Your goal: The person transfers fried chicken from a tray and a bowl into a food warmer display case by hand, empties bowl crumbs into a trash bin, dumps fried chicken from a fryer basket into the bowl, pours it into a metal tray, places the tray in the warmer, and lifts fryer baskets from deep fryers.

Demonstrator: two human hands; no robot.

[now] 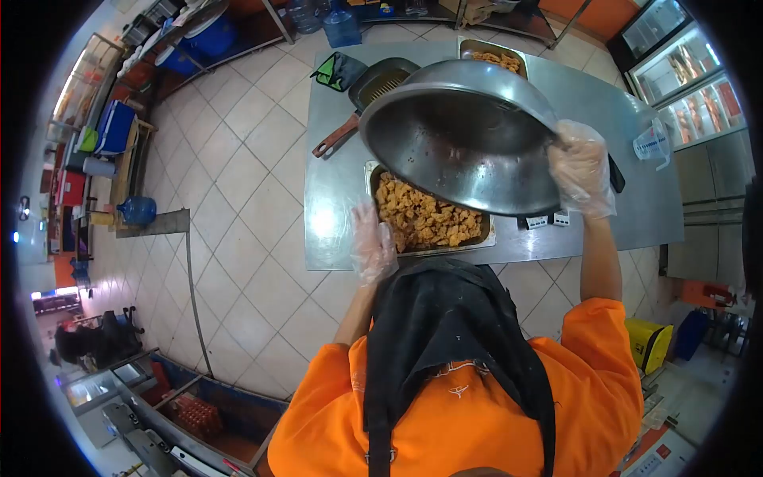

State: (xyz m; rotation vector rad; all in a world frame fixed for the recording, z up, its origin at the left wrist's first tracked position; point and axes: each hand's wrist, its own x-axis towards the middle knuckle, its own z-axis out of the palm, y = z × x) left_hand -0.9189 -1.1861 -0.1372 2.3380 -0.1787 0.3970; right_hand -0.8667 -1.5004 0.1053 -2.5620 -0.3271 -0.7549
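A large metal bowl (477,151) is tilted over a rectangular tray (486,242) of browned, crumbly food pieces (425,215). My right hand (582,167), in a clear plastic glove, grips the bowl's right rim. The inside of the bowl shows dark specks and no food pieces. My left hand (373,242), also gloved, is at the tray's left front corner, its fingers stretched out. The bowl hides the back of the tray.
The metal table (334,183) also carries a grill pan (381,83) with a wooden handle, a green and black cloth (339,71), a second food tray (497,56), and a clear measuring jug (652,145). Behind the right side stands a display fridge (691,87).
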